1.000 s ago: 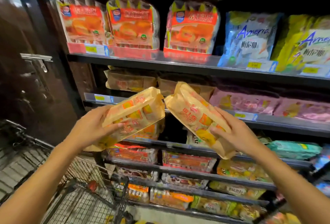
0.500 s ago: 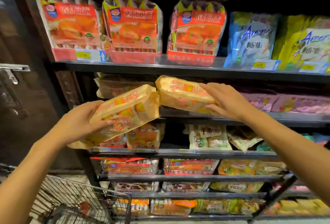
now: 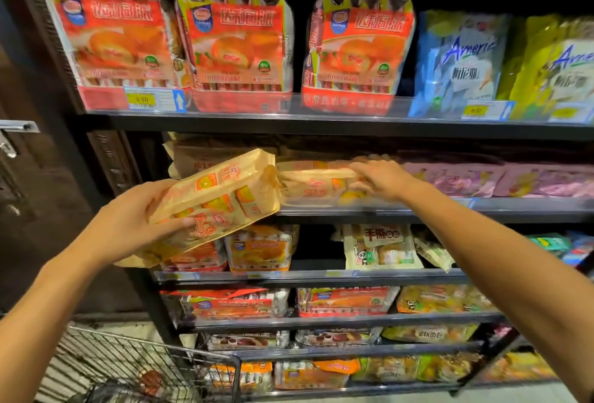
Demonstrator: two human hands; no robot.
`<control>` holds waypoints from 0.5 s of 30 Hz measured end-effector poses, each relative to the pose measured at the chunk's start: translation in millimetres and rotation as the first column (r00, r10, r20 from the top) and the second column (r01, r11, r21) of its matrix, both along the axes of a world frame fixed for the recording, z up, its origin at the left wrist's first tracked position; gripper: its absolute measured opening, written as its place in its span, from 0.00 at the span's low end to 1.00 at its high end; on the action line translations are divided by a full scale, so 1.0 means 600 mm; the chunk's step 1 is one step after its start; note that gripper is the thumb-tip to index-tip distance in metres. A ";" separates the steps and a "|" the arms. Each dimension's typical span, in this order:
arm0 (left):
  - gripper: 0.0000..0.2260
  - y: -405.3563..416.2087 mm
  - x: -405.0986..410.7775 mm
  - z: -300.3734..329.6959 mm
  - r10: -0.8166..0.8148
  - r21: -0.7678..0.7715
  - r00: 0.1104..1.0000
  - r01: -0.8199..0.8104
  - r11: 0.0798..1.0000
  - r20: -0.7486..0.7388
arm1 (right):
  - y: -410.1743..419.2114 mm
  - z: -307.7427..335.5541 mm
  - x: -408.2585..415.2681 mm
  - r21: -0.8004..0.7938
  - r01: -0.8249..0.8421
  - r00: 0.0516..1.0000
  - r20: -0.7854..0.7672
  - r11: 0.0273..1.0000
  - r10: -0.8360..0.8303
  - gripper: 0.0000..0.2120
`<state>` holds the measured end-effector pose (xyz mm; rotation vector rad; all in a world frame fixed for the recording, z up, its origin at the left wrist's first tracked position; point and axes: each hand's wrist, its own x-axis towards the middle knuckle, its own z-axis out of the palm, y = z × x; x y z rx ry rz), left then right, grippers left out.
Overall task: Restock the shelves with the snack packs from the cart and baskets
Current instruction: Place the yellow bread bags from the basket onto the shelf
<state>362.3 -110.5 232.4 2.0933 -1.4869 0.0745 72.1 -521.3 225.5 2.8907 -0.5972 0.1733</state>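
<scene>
My left hand (image 3: 128, 225) grips a tan and orange snack pack (image 3: 221, 196), tilted, in front of the second shelf (image 3: 418, 209). A second, matching pack (image 3: 315, 180) lies on that shelf among more tan packs, and my right hand (image 3: 382, 179) holds its right end with the fingers laid over its top. Whether the fingers curl round it is blurred. The wire cart (image 3: 135, 367) stands at the bottom left below my left arm.
Red bread bags (image 3: 241, 45) and blue and yellow bags (image 3: 459, 58) fill the top shelf. Pink packs (image 3: 482, 177) sit right of my right hand. Lower shelves hold several snack packs (image 3: 260, 248). A dark door (image 3: 29, 177) stands at the left.
My right hand has pushed its pack further onto the second shelf, flatter and deeper. My left hand has lifted its pack a little toward the same shelf. The view has moved closer.
</scene>
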 end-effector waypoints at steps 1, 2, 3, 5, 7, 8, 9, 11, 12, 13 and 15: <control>0.22 0.001 0.003 0.000 -0.004 0.000 1.000 0.004 1.000 0.009 | -0.004 -0.002 0.003 0.029 0.022 1.000 -0.016 0.999 -0.022 0.23; 0.23 0.002 0.005 0.001 -0.003 0.002 1.000 0.003 1.000 0.017 | -0.008 -0.005 0.004 0.051 0.039 0.999 -0.023 0.998 -0.038 0.22; 0.24 0.002 0.008 0.000 0.000 0.004 1.000 0.000 1.000 0.021 | -0.011 -0.008 0.003 0.059 0.052 0.998 -0.029 0.997 -0.050 0.22; 0.24 0.002 0.016 -0.001 0.004 0.019 1.000 -0.004 1.000 0.022 | -0.012 -0.010 -0.001 0.056 0.087 0.996 -0.035 0.995 -0.086 0.23; 0.25 -0.005 0.022 0.001 0.005 0.045 0.999 -0.006 0.999 0.037 | -0.003 -0.007 -0.005 -0.015 0.116 0.993 -0.024 0.993 -0.116 0.25; 0.27 -0.007 0.025 0.002 0.005 0.053 0.999 -0.008 0.999 0.051 | 0.012 -0.004 -0.001 -0.052 0.105 0.994 0.015 0.993 -0.105 0.28; 0.30 -0.009 0.028 0.003 0.007 0.049 0.998 -0.010 0.999 0.060 | 0.036 0.000 0.005 -0.045 0.070 0.993 0.097 0.997 -0.065 0.29; 0.32 -0.014 0.027 0.007 0.018 0.029 0.997 -0.020 0.999 0.075 | 0.109 0.010 0.026 0.157 -0.095 0.940 0.339 0.983 0.036 0.32; 0.32 -0.019 0.022 0.011 0.015 0.021 0.996 -0.017 1.000 0.085 | 0.150 0.015 0.039 0.299 -0.197 0.901 0.431 0.934 0.052 0.34; 0.32 -0.024 0.020 0.015 0.007 0.018 0.995 -0.009 1.000 0.101 | 0.188 0.019 0.053 0.422 -0.285 0.874 0.483 0.861 0.052 0.36; 0.33 -0.036 0.017 0.022 -0.028 0.021 0.987 0.025 0.999 0.157 | 0.244 0.015 0.080 0.551 -0.389 0.842 0.538 0.739 0.043 0.41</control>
